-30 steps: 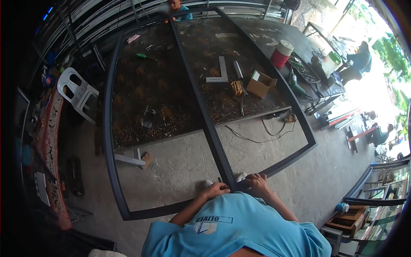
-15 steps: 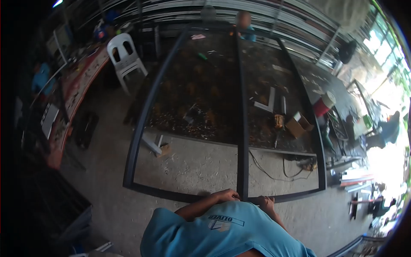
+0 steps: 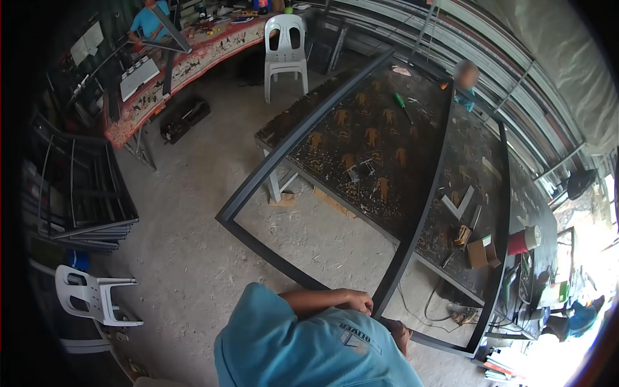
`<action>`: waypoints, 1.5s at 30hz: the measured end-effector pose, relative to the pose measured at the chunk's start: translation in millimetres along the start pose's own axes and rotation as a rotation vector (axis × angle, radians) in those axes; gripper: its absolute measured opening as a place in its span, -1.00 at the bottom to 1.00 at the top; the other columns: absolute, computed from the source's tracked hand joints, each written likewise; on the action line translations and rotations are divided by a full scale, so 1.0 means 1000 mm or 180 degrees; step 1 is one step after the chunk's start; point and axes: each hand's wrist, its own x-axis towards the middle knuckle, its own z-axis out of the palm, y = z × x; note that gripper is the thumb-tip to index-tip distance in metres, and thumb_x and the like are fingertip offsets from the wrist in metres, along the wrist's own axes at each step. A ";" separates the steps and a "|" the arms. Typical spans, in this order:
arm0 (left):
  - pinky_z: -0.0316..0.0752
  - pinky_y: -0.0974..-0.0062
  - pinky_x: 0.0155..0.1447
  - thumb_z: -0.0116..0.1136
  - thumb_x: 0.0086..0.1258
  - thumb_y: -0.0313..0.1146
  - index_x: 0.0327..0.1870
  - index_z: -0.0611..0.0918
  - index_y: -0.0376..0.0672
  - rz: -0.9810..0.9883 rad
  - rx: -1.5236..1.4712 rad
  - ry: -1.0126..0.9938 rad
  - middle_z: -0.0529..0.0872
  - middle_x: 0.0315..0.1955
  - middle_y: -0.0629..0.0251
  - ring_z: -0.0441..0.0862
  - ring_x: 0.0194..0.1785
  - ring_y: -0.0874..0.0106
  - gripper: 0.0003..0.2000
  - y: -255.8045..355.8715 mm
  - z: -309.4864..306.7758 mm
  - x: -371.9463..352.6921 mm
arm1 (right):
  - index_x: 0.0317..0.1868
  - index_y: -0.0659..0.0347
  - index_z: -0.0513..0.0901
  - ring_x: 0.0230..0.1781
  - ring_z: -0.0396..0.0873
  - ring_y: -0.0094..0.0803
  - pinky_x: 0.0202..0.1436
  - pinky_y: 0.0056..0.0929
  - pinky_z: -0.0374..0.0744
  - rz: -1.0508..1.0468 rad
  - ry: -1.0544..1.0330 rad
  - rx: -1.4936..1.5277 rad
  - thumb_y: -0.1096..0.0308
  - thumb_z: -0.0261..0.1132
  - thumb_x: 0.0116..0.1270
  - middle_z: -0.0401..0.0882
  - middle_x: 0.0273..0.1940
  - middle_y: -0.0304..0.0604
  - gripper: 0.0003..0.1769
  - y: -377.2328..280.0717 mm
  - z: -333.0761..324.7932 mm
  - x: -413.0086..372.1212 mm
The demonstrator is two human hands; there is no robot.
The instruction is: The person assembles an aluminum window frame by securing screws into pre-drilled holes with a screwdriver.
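Note:
A large dark metal frame (image 3: 407,254) with a middle bar stretches out from my body over a dark worktable (image 3: 325,138). Its near edge overhangs the table close to my waist. My left hand (image 3: 358,300) is curled closed against the near edge, just left of the middle bar. On the other side of that bar, my right hand (image 3: 398,332) is closed at the same edge, its fingers partly hidden. Under the frame, a green-handled screwdriver (image 3: 400,100), a white angle piece (image 3: 458,202), a yellow-and-black tool (image 3: 462,235) and an open cardboard box (image 3: 482,252) lie on the table.
At the far end of the frame is another person (image 3: 465,97); a further person (image 3: 149,22) sits by a red bench (image 3: 193,72). White chairs (image 3: 285,55) stand behind and at left. Stacked frames (image 3: 80,187) lean at left. Cables (image 3: 425,313) trail over the floor.
My view has swung left, bringing the red bench and a second white chair into sight, so the frame appears slanted. Both hands stay at its near edge.

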 end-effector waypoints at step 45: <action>0.58 0.16 -0.18 0.10 0.20 -0.18 -0.32 0.67 -0.14 -0.2088 0.1548 0.3165 0.73 -0.37 0.07 0.70 -0.27 0.08 -0.77 0.000 -0.045 -0.169 | -0.39 -0.15 0.73 -0.19 0.62 -0.28 0.01 -0.21 0.33 0.0365 0.0808 -0.0414 0.15 0.40 -0.03 0.67 -0.35 -0.33 -0.86 -0.016 0.019 -0.003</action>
